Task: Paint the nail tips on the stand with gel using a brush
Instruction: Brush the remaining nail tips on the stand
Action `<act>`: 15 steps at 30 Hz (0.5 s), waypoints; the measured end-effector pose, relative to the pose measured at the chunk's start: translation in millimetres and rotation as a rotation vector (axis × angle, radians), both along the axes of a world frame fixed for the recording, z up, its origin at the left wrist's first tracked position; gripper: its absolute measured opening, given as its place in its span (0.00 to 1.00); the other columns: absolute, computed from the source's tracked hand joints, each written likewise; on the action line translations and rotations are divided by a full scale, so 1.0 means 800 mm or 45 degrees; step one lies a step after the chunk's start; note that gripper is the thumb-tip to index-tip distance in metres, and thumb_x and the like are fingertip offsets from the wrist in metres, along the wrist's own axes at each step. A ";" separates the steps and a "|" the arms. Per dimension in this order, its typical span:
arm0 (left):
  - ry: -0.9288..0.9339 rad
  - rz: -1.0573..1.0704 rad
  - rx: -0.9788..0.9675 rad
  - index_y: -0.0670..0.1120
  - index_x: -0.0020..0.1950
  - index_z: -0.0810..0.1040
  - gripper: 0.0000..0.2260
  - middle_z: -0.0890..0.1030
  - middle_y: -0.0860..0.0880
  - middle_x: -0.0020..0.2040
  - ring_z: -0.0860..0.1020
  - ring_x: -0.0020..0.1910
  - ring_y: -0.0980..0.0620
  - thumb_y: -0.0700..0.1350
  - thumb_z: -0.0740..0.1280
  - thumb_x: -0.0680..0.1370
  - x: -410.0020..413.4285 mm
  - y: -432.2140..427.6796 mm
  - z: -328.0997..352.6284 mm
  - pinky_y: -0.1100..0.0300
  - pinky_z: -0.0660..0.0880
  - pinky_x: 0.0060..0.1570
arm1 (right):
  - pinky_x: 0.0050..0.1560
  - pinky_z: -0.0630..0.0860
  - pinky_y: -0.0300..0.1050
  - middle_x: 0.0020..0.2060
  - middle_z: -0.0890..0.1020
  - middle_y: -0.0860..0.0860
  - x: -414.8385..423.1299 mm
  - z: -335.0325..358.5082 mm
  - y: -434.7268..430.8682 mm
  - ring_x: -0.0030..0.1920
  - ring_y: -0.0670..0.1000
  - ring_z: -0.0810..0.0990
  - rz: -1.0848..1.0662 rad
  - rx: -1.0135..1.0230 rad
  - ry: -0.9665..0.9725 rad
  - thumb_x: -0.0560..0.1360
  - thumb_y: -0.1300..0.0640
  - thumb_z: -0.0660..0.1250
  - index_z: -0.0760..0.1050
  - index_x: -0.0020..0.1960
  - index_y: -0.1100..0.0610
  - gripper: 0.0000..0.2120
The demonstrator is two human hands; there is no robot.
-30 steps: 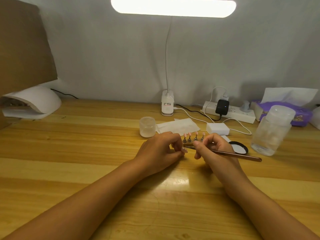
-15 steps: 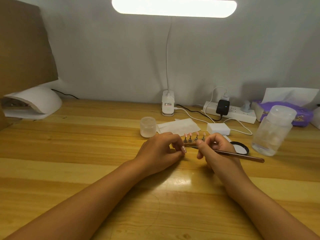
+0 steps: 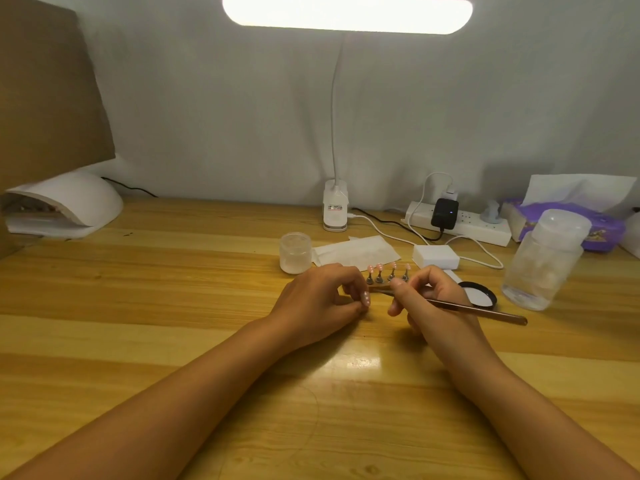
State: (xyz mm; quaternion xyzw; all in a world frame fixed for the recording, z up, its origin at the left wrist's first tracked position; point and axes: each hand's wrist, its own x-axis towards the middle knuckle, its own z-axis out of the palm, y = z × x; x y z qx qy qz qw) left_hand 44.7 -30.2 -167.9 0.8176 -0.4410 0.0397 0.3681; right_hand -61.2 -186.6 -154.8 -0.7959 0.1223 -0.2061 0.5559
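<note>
A wooden tabletop (image 3: 138, 306) is set against a plain grey wall (image 3: 225, 116) and lit by a bright bar lamp (image 3: 347, 12) clamped at its far edge.

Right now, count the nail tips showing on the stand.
4. The nail tips stand in a row on pegs just beyond the left hand and right hand. More may be hidden behind the hands.
</note>
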 end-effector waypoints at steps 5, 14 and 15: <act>0.011 0.011 0.004 0.54 0.46 0.80 0.04 0.80 0.57 0.45 0.74 0.35 0.64 0.46 0.73 0.75 0.002 -0.001 0.000 0.64 0.69 0.35 | 0.33 0.71 0.32 0.35 0.85 0.46 0.000 -0.001 0.005 0.32 0.37 0.80 0.093 -0.121 0.058 0.77 0.51 0.68 0.73 0.46 0.56 0.09; 0.061 -0.012 -0.015 0.57 0.44 0.80 0.06 0.81 0.56 0.45 0.73 0.35 0.62 0.45 0.73 0.74 0.001 0.000 0.001 0.63 0.70 0.36 | 0.37 0.69 0.43 0.34 0.85 0.49 0.000 -0.001 0.000 0.28 0.38 0.76 0.021 -0.024 0.009 0.78 0.52 0.65 0.73 0.45 0.57 0.09; 0.059 -0.014 -0.020 0.56 0.43 0.80 0.06 0.81 0.56 0.45 0.73 0.35 0.62 0.45 0.73 0.74 0.002 0.000 0.001 0.64 0.70 0.36 | 0.38 0.69 0.43 0.35 0.85 0.48 0.000 0.000 0.001 0.28 0.37 0.76 0.036 -0.026 0.008 0.78 0.50 0.65 0.72 0.46 0.56 0.10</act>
